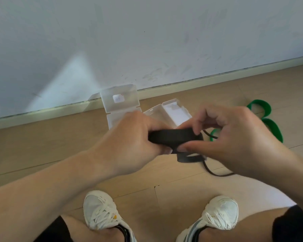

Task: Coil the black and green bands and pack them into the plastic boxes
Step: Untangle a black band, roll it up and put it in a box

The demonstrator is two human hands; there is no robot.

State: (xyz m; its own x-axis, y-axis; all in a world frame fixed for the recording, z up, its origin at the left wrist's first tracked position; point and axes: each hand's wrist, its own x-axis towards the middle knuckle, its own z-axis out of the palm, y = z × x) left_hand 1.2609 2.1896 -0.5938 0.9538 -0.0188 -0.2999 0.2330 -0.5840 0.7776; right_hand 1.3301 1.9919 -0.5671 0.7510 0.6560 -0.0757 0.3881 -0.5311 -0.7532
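Observation:
A black band [173,136], partly coiled into a flat roll, is held in the air above the floor between both hands. My left hand [135,144] grips its left end. My right hand [234,137] pinches the right end between thumb and fingers, and a loose tail of the band trails down to the floor under that hand. The green band [269,123] lies uncoiled in loops on the floor behind my right hand. Two clear plastic boxes stand open near the wall: one [120,101] with its lid up, the other [173,110] to its right, partly hidden by my hands.
A wooden floor [42,147] runs to a pale skirting board and a white wall [147,41] just behind the boxes. My two white shoes [101,212] and knees fill the bottom of the view.

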